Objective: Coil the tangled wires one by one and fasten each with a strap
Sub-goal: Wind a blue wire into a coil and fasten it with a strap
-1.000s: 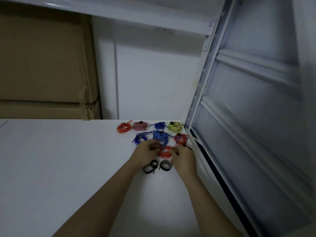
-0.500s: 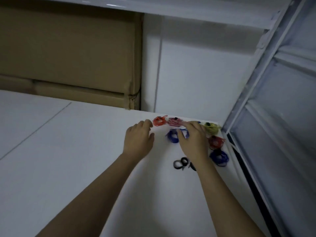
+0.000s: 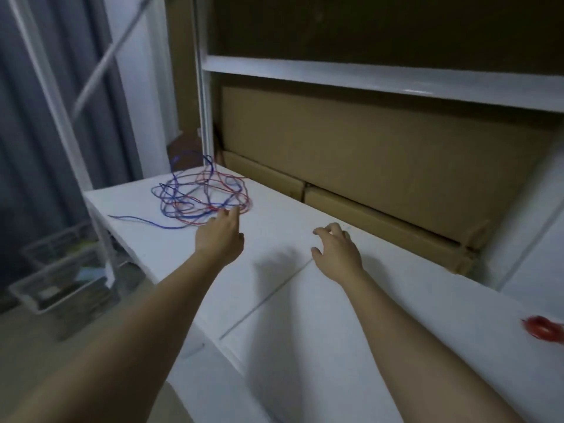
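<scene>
Reaching with straight fingers, the left hand (image 3: pixel 220 239) is brought to the near edge of the tangled wires (image 3: pixel 203 195) on the table (image 3: pixel 305 300); nothing is gripped. The right hand (image 3: pixel 335 250) is loosely curled, empty. Knots could be tightened if one strand is pulled hard.

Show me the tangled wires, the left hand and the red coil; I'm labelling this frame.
tangled wires (image 3: pixel 201 193), head view, middle of the red and blue heap
left hand (image 3: pixel 220 239), head view, back of the hand
red coil (image 3: pixel 542 328), head view, its loops at the right edge
</scene>
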Available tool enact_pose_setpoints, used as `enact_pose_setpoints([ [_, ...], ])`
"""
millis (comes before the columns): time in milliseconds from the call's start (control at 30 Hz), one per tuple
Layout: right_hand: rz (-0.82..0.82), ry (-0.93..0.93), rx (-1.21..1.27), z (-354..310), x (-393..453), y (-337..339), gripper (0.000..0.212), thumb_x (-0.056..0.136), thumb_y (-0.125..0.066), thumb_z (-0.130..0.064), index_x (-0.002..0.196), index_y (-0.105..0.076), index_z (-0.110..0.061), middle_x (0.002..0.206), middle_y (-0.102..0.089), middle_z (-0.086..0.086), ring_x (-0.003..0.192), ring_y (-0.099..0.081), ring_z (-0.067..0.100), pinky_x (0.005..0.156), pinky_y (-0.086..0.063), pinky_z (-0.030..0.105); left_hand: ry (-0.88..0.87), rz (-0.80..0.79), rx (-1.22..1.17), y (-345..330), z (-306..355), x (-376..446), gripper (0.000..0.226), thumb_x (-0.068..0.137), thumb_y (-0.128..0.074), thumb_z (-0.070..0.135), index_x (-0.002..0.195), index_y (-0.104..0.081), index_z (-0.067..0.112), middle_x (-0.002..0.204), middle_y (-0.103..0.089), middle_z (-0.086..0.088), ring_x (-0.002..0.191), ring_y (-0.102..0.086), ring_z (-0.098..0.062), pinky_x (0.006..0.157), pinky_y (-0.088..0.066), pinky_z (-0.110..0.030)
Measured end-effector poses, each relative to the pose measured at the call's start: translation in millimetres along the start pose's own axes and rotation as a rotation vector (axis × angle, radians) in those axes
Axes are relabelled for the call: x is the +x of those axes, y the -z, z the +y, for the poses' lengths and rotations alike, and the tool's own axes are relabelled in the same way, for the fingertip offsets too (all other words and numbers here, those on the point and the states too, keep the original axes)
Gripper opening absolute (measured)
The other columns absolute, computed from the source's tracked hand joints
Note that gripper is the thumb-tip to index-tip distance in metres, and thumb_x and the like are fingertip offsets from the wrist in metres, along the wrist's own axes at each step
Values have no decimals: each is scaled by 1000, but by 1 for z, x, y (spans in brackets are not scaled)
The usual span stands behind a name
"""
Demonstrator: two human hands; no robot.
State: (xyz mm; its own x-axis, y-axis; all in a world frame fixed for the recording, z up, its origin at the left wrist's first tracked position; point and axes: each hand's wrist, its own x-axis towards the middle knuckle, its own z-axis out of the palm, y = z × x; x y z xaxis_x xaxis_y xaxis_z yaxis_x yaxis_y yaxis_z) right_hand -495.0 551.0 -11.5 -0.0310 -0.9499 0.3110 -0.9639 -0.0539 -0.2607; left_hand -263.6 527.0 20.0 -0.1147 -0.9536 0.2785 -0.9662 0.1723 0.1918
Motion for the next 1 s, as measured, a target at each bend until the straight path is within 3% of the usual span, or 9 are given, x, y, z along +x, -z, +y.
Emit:
enact_pose_setpoints([
  [200, -27, 65, -42, -143, 116, -60, 41, 96, -49, -24, 136, -44, -16, 134, -41, 10, 118, -43, 28, 90, -42, 36, 108, 22, 80, 35, -160, 73, 47, 95, -51, 29, 137, -35, 14, 134, -45, -14, 119, -47, -35, 86, -45, -42],
  [400, -11, 84, 19, -246, 214, -102, 43, 95, -51, -25, 136, -46, -19, 140, -38, 7, 125, -40, 27, 95, -41, 38, 91, 34, 67, 47, -262, 154, 44, 96, -50, 29, 135, -36, 14, 133, -47, -14, 119, -48, -35, 88, -46, -42],
  [633, 106, 45, 103, -279, 327, -123, 33, 96, -48, -27, 126, -56, -16, 130, -44, 9, 116, -47, 31, 85, -43, 35, -16, 42, 19, 31, -315, 262, 45, 98, -48, 32, 137, -33, 15, 132, -48, -13, 112, -53, -31, 78, -47, -35],
  [733, 132, 77, 138, -287, 384, -136, 30, 97, -48, -29, 120, -59, -14, 121, -49, 10, 112, -48, 30, 86, -42, 34, -72, 46, 34, 22, -334, 313, 51, 98, -46, 30, 143, -26, 15, 138, -43, -14, 116, -50, -33, 85, -48, -38],
  [833, -70, 61, 140, -289, 440, -156, 31, 96, -50, -35, 115, -63, -15, 112, -57, 9, 103, -53, 27, 81, -42, 31, -130, 16, 102, 18, -353, 363, 58, 98, -48, 33, 146, -22, 16, 141, -40, -14, 122, -47, -33, 88, -47, -40],
  [1000, -553, -174, 235, -285, 494, -185, 38, 95, -50, -46, 101, -64, -11, 95, -61, 3, 88, -58, 20, 78, -45, 29, -195, -33, 63, -6, -361, 427, 57, 97, -49, 33, 146, -23, 17, 138, -41, -12, 120, -47, -31, 86, -47, -38],
])
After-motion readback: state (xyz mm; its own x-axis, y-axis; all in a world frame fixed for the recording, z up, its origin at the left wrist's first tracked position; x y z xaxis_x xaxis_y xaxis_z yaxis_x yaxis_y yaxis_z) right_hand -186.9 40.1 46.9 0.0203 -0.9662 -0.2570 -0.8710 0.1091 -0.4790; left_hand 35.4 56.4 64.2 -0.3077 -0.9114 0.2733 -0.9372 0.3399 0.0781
